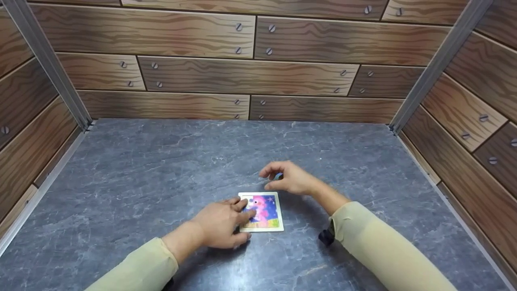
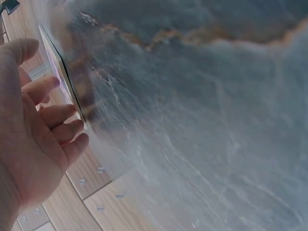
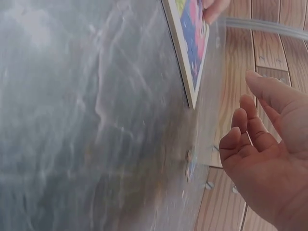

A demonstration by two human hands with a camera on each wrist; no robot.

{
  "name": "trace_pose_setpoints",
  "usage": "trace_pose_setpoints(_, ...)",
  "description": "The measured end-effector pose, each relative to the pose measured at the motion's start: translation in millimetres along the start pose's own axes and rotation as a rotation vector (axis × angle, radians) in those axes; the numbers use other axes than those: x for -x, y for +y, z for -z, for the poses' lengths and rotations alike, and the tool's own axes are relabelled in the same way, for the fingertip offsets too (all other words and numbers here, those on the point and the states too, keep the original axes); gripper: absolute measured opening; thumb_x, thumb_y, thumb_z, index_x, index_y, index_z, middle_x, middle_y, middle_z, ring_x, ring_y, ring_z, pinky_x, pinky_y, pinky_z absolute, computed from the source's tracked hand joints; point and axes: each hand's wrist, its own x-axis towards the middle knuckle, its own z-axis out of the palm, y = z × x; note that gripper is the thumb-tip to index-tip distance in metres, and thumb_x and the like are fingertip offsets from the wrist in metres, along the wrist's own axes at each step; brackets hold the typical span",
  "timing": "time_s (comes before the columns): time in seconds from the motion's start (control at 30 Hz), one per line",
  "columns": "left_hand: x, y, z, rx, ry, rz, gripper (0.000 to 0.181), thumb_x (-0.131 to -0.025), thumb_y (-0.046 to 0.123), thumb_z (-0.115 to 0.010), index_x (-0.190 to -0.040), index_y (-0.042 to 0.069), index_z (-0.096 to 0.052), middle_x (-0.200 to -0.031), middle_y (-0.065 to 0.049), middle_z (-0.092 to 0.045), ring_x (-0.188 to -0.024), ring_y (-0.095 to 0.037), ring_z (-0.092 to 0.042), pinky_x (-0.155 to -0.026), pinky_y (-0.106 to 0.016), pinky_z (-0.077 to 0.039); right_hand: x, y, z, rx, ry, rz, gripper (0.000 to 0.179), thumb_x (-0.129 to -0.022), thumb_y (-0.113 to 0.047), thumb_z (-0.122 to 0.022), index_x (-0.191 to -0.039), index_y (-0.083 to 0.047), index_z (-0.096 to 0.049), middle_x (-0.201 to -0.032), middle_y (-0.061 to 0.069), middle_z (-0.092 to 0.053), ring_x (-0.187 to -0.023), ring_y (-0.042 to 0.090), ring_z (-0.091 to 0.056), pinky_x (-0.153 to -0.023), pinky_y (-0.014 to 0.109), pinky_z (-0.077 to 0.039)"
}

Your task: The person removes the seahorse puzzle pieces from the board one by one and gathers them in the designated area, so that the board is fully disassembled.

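A small square puzzle board with a pale frame lies flat on the table and shows a pink seahorse on blue. My left hand rests its fingertips on the board's left part, thumb near the lower left corner; the fingers cover some of the picture. In the left wrist view, the board appears nearly edge-on beside those fingers. Past the board's upper right corner, my right hand hovers with loosely bent fingers. Beneath it is a small blue piece, partly hidden; the right wrist view shows the piece on the table, apart from the fingers.
The grey marbled tabletop spreads around the board. Wood-print panels enclose it at the back and both sides, with metal posts at the back corners. A dark strap shows at the right sleeve's cuff.
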Motion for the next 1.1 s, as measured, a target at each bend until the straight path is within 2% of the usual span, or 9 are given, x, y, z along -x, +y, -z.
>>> trace_pose_setpoints(0.17, -1.0, -0.5, 0.2, -0.004, 0.001, 0.004, 0.065, -0.103, 0.055, -0.054, -0.154, 0.016, -0.058, -0.154, -0.024, -0.054, -0.142, -0.041, -0.053, -0.113, -0.048, -0.048, -2.1, -2.0, -7.8, 0.019, -0.059, -0.017, 0.032, -0.093, -0.006, -0.08, -0.123, 0.002, -0.073, -0.12, 0.019, -0.072, -0.11, 0.033, -0.065, -0.1, 0.05, -0.054)
trace_pose_setpoints(0.3, 0.0, 0.1, 0.3, 0.006, -0.034, 0.021, 0.067, -0.103, 0.058, -0.053, -0.157, 0.018, -0.056, -0.156, -0.023, -0.052, -0.144, -0.041, -0.051, -0.111, -0.05, -0.049, -4.1, -4.0, -13.5, 0.006, -0.094, -0.01, 0.032, -0.093, -0.004, -0.08, -0.123, 0.003, -0.072, -0.12, 0.019, -0.072, -0.11, 0.034, -0.067, -0.101, 0.052, -0.053)
trace_pose_setpoints(0.43, 1.3, 1.1, 0.3, 0.01, -0.063, 0.034, 0.069, -0.103, 0.059, -0.052, -0.158, 0.018, -0.054, -0.159, -0.022, -0.049, -0.146, -0.041, -0.048, -0.111, -0.051, -0.049, -6.1, -5.6, -19.6, -0.016, -0.138, -0.009, 0.032, -0.092, -0.002, -0.08, -0.123, 0.004, -0.072, -0.118, 0.018, -0.073, -0.105, 0.026, -0.068, -0.097, 0.043, -0.056)
trace_pose_setpoints(0.6, 1.4, 2.0, 0.4, 0.013, -0.06, 0.031, 0.069, -0.103, 0.058, -0.053, -0.158, 0.017, -0.054, -0.159, -0.023, -0.049, -0.145, -0.042, -0.049, -0.11, -0.052, -0.05, -7.1, -5.9, -24.4, -0.048, -0.203, -0.02, 0.033, -0.091, 0.001, -0.079, -0.124, 0.005, -0.072, -0.111, 0.018, -0.074, -0.094, 0.014, -0.066, -0.088, 0.029, -0.057)
trace_pose_setpoints(0.73, 1.1, 2.0, 0.5, 0.02, -0.059, 0.031, 0.068, -0.103, 0.057, -0.054, -0.157, 0.017, -0.055, -0.159, -0.023, -0.048, -0.145, -0.042, -0.049, -0.109, -0.053, -0.051, -7.9, -3.4, -25.4, -0.048, -0.237, -0.021, 0.033, -0.092, 0.0, -0.079, -0.124, 0.004, -0.073, -0.107, 0.018, -0.074, -0.09, 0.011, -0.065, -0.084, 0.025, -0.055)
trace_pose_setpoints(1.1, -0.3, 0.3, -3.0, 0.063, -0.09, 0.045, 0.069, -0.104, 0.058, -0.051, -0.161, 0.018, -0.05, -0.163, -0.022, -0.042, -0.148, -0.042, -0.045, -0.11, -0.053, -0.05, -6.0, 1.6, -27.3, 0.052, -0.25, 0.004, 0.031, -0.093, -0.006, -0.079, -0.124, -0.005, -0.077, -0.112, 0.008, -0.071, -0.102, 0.017, -0.061, -0.092, 0.033, -0.052)
